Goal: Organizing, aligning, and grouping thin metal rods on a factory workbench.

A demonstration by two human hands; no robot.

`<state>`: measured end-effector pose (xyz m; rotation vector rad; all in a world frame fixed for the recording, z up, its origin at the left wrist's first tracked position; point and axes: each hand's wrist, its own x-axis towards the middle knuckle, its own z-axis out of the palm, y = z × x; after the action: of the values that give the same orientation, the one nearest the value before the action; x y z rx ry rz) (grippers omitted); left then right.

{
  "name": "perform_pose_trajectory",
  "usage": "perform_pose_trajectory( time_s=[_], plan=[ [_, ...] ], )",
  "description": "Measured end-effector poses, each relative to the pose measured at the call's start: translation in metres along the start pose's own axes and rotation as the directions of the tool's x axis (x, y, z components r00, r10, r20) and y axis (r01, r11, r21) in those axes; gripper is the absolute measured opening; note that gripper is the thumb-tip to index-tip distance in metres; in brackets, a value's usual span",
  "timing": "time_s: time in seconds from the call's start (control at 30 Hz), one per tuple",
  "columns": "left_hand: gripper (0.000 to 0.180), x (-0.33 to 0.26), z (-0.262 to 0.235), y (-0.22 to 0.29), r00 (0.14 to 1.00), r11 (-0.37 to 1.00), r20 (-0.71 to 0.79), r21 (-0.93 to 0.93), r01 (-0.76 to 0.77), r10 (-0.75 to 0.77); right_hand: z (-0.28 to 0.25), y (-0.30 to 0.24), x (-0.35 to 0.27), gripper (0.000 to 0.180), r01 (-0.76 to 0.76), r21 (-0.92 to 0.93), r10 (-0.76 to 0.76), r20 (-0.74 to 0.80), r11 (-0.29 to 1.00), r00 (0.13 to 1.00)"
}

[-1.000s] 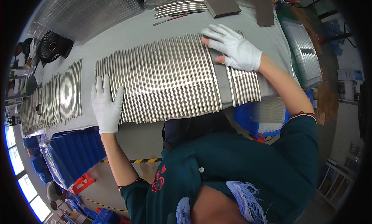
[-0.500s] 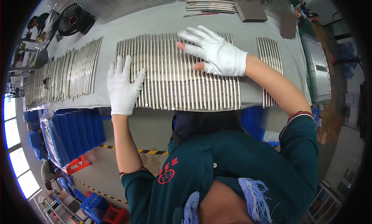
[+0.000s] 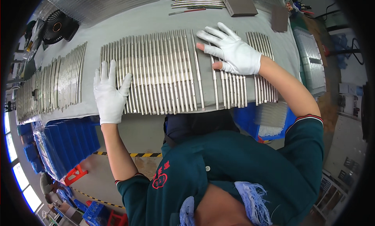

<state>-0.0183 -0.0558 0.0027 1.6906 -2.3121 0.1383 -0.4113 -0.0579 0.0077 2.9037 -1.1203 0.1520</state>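
While the left hand [image 3: 109, 91] is lying flat, fingers spread, on the metal rods [image 3: 156, 71], the right hand [image 3: 232, 50] (fingers wide too) is pressing rods beside a gap.

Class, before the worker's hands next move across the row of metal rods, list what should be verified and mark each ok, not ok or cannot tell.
1. Left hand flat on the near ends of the long silver metal rods: ok.
2. Right hand flat on the rods: ok.
3. White glove whole on the right hand: not ok, two fingertips are bare.
4. Rods evenly packed: not ok, gaps open beside the right hand.
5. Rods fully on the grey table cover: ok.
6. Rod surfaces flawless: cannot tell.
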Motion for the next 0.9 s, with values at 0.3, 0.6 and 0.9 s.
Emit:
perform_pose_trajectory(
  time_s=[0.3, 0.6, 0.9],
  plan=[
    [0.064, -0.002, 0.001, -0.001, 1.0, 1.0, -0.001, -0.012, -0.001, 0.001, 0.004, -0.017, 0.027, 0.073, -0.006, 0.075, 0.009, -0.028, 0.997, 1.0],
    [0.064, -0.001, 0.001, -0.001, 1.0, 0.999, -0.011, -0.034, -0.005, 0.004, 0.014, -0.041, 0.076, 0.064, 0.07, 0.128, -0.058, -0.094, 0.989, 0.994],
    [0.066, -0.002, 0.002, 0.001, 0.999, 0.999, -0.041, -0.047, 0.017, -0.019, -0.013, -0.002, -0.006, 0.079, -0.022, -0.093, 0.03, 0.087, 0.995, 0.996]
  ],
)
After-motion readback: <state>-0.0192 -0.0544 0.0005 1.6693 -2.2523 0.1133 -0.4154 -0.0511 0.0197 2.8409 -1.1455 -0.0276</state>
